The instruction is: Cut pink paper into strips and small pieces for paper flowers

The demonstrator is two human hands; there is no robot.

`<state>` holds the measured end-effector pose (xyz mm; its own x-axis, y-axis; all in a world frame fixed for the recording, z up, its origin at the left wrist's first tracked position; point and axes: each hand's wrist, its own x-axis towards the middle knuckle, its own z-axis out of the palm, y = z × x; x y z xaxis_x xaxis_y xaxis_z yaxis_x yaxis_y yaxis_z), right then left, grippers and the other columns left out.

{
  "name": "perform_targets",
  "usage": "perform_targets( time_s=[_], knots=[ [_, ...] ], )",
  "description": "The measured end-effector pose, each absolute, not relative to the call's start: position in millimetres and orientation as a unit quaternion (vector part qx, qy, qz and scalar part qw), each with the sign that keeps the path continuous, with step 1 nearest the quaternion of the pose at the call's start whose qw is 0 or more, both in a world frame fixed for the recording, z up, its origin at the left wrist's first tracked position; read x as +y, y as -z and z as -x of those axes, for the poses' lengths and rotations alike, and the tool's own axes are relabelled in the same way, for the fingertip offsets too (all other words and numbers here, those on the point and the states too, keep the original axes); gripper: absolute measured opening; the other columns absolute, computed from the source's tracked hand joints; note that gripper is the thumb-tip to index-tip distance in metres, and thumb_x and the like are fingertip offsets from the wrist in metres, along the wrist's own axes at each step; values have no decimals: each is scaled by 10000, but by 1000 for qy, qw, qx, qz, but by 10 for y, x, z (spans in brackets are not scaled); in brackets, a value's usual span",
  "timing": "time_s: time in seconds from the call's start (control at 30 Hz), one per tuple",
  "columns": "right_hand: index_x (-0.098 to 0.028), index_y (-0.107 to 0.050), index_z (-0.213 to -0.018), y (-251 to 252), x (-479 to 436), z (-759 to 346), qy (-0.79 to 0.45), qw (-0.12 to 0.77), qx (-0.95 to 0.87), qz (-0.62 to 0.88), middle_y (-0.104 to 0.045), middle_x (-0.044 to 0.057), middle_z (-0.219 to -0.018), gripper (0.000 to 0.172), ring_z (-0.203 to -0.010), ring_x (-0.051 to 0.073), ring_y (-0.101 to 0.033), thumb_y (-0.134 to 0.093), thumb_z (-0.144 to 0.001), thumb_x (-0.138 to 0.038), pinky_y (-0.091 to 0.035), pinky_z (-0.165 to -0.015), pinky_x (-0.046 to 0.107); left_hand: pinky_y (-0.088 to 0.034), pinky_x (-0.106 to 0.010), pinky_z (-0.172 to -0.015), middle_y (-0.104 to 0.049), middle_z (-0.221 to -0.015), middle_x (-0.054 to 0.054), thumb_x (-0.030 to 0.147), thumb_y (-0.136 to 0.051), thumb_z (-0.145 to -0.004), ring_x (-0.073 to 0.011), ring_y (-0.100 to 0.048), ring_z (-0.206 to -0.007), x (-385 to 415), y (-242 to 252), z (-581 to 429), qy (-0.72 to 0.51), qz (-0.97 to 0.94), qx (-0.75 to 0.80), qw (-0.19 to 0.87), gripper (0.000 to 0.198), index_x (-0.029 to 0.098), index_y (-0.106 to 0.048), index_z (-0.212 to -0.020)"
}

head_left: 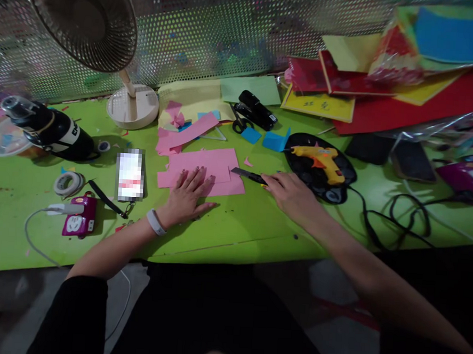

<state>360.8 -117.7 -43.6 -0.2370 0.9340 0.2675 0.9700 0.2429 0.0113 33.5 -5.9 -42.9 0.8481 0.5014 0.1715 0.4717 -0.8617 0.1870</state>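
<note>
My left hand [188, 194] lies flat with fingers spread on a stack of pink paper sheets [221, 163] on the green table [233, 235]. My right hand [287, 193] is closed around the handle of a black utility knife [248, 174], whose tip touches the right edge of the pink paper. A white band sits on my left wrist. More pink strips [187, 134] and a small pink paper bow [176, 117] lie just beyond the stack.
A yellow glue gun [321, 161] rests on a black mat to the right, its cable trailing along the table. Behind are a black stapler [256, 110], scissors, blue paper scraps and coloured card stacks [386, 84]. On the left stand a fan [131, 104], a dark bottle [49, 128], tape rolls, a phone [130, 175] and a magenta gadget [79, 221].
</note>
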Motion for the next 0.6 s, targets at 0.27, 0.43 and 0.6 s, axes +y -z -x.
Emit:
perform_targets(
  time_s=[0.27, 0.43, 0.6],
  knots=[
    [-101, -652, -1319, 447, -1156, -3590, 67, 94, -781, 614, -676, 200, -1109, 410, -1040, 324, -597, -363, -1057, -229, -532, -880, 468, 25, -500, -1324, 48, -1742, -37, 734, -316, -1000, -257, -25, -1619, -64, 406, -336, -81, -960, 260, 59, 877, 343, 114, -1658],
    [-70, -663, -1302, 424, -1148, -3570, 68, 106, -784, 607, -677, 201, -1083, 398, -1038, 325, -603, -396, -1055, -231, -545, -865, 468, 24, -487, -1326, 52, -1743, -28, 736, -319, -999, -243, -9, -1619, -57, 420, -330, -89, -961, 258, 54, 883, 346, 128, -1654],
    [-98, -650, -1332, 401, -1144, -3553, 59, 114, -786, 605, -681, 188, -1082, 406, -1020, 306, -616, -385, -1066, -253, -551, -867, 460, 31, -480, -1327, 47, -1745, -32, 736, -311, -999, -240, 1, -1619, -52, 432, -323, -85, -961, 257, 54, 880, 339, 119, -1657]
  ],
)
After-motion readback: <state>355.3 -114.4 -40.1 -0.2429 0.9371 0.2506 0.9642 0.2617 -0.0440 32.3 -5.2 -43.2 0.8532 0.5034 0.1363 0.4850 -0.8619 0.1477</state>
